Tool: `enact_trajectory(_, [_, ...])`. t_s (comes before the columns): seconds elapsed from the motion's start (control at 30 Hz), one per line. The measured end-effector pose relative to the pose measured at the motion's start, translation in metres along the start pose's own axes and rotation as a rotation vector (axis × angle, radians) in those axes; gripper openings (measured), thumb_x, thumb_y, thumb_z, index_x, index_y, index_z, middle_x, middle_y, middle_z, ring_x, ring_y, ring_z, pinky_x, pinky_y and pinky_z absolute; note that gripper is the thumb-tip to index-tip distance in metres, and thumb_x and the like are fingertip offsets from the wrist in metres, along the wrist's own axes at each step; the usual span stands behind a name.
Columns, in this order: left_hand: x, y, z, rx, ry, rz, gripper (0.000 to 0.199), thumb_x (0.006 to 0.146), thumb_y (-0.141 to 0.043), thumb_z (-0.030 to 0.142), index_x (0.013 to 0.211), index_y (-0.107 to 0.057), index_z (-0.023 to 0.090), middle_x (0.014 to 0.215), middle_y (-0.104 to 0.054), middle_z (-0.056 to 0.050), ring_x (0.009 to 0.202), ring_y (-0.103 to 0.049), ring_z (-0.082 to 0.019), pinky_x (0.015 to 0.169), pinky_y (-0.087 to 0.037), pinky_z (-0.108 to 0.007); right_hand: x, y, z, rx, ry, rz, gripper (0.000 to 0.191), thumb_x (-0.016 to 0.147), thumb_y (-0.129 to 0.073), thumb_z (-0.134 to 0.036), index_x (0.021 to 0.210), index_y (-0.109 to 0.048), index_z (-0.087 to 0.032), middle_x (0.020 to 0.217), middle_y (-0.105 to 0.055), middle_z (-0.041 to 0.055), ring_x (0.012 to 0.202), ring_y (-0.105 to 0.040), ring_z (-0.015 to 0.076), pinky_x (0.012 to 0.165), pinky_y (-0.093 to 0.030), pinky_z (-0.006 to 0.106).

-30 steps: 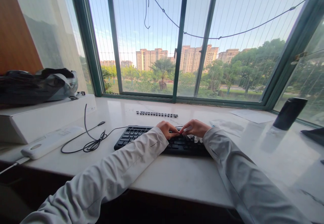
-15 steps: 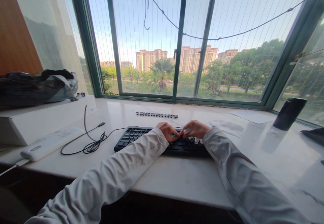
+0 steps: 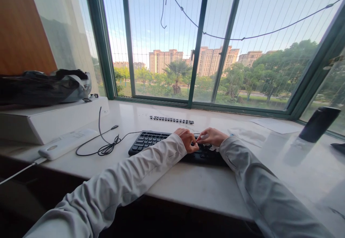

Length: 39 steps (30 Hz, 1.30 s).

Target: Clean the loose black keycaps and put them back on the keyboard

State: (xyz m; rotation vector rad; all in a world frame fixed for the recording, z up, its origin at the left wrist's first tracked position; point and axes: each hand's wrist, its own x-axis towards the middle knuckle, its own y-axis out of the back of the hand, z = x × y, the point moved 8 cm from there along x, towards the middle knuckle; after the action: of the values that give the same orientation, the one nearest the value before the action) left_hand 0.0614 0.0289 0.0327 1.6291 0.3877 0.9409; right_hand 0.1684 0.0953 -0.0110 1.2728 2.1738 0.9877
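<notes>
A black keyboard (image 3: 147,141) lies on the pale countertop, its right half partly covered by my hands and sleeves. My left hand (image 3: 188,141) is over its middle with fingers curled and pinched; whatever is between them is too small to make out. Close beside it on the right, my right hand (image 3: 211,137) is closed, fingertips pinched near the left ones. Crumpled white tissue (image 3: 214,147) shows under its palm and fingers. Behind the keyboard stands a row of small black keycaps (image 3: 172,120).
Left of the keyboard lies a coiled black cable (image 3: 109,147). A white power strip (image 3: 63,146) and a white box (image 3: 54,121) with a dark bag (image 3: 43,87) are farther left. Right are clear plastic wrapping (image 3: 248,137), paper (image 3: 276,126) and a black cylinder (image 3: 319,125).
The view has shifted slightly, moving the scene rightward. My left fingers have curled in more, and a small red bit seen between the fingertips is out of sight.
</notes>
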Motion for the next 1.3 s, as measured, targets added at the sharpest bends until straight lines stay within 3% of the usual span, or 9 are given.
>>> enact_trajectory(0.43, [0.0,-0.002,0.0,-0.034,-0.016,-0.026,0.032,0.071,-0.049,0.04,0.075,-0.076,0.025,0.059,-0.067,-0.007,0.061,-0.062,-0.022,0.053,-0.037,-0.028,0.002,-0.006,0.004,0.015,-0.054,-0.027,0.043,0.056,-0.074,-0.046,0.083,-0.073,-0.012,0.072,-0.069,0.0069,0.064,-0.059,0.0147,0.057,-0.043,0.023])
enact_trajectory(0.57, [-0.001,-0.004,-0.012,-0.08,0.079,0.014,0.031,0.073,-0.049,0.042,0.077,-0.076,0.026,0.061,-0.068,-0.005,0.063,-0.061,-0.018,0.055,-0.037,-0.026,-0.001,-0.002,-0.001,-0.002,-0.018,-0.012,0.039,0.06,-0.071,-0.043,0.084,-0.073,-0.013,0.074,-0.07,0.0067,0.068,-0.06,0.0157,0.06,-0.044,0.023])
enact_trajectory(0.73, [-0.004,0.011,-0.052,-0.126,0.325,0.239,0.034,0.078,-0.047,0.044,0.083,-0.076,0.025,0.073,-0.072,-0.005,0.076,-0.063,-0.019,0.067,-0.042,-0.026,-0.01,0.026,-0.012,-0.141,0.014,0.215,0.034,0.065,-0.068,-0.044,0.083,-0.074,-0.017,0.071,-0.07,0.0032,0.071,-0.061,0.0162,0.064,-0.044,0.023])
enact_trajectory(0.87, [-0.003,0.012,-0.067,-0.068,0.386,0.252,0.034,0.078,-0.046,0.045,0.078,-0.076,0.028,0.073,-0.072,-0.005,0.077,-0.065,-0.022,0.07,-0.043,-0.031,-0.012,0.033,-0.016,-0.171,0.015,0.323,0.031,0.067,-0.066,-0.045,0.082,-0.075,-0.019,0.07,-0.069,0.0015,0.072,-0.061,0.0159,0.063,-0.043,0.023])
enact_trajectory(1.07, [-0.001,0.004,-0.066,0.004,0.381,0.2,0.037,0.079,-0.043,0.044,0.079,-0.075,0.027,0.074,-0.071,-0.006,0.077,-0.065,-0.025,0.069,-0.045,-0.033,-0.006,0.009,-0.018,-0.076,0.074,0.14,0.037,0.057,-0.074,-0.044,0.083,-0.073,-0.018,0.069,-0.067,0.0009,0.064,-0.057,0.0126,0.06,-0.042,0.022])
enact_trajectory(1.23, [0.0,-0.001,-0.079,0.053,0.434,0.134,0.037,0.08,-0.042,0.042,0.083,-0.074,0.024,0.082,-0.071,-0.009,0.083,-0.064,-0.026,0.073,-0.046,-0.035,-0.014,0.042,-0.013,-0.234,0.016,0.46,0.033,0.07,-0.062,-0.05,0.083,-0.073,-0.022,0.072,-0.068,0.0009,0.069,-0.059,0.0151,0.065,-0.042,0.025])
enact_trajectory(1.3, [0.0,-0.003,-0.084,0.068,0.452,0.105,0.037,0.081,-0.041,0.039,0.086,-0.074,0.021,0.084,-0.071,-0.011,0.083,-0.064,-0.026,0.073,-0.047,-0.035,-0.015,0.048,-0.006,-0.327,-0.042,0.5,0.031,0.072,-0.059,-0.05,0.081,-0.073,-0.024,0.074,-0.069,0.0015,0.073,-0.06,0.0171,0.068,-0.043,0.026])
